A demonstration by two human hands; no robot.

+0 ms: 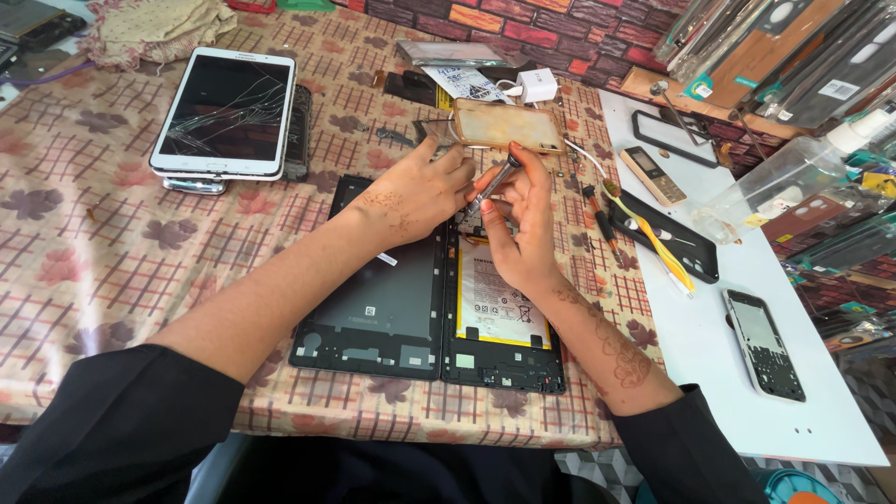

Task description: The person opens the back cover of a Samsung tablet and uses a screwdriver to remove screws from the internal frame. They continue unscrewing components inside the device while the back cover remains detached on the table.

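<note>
The right hand (525, 222) closes its fingers around a slim screwdriver (495, 185), tip angled down at the top edge of an opened tablet (499, 317) with its white battery (489, 301) exposed. The left hand (420, 194) rests curled, fingertips pressing the same top edge; whether it grips anything cannot be told. The tablet's detached back panel (373, 299) lies touching its left side. Farther out on the patterned tablecloth (112, 252) sit a cracked white tablet (226, 112) and a phone (763, 343).
</note>
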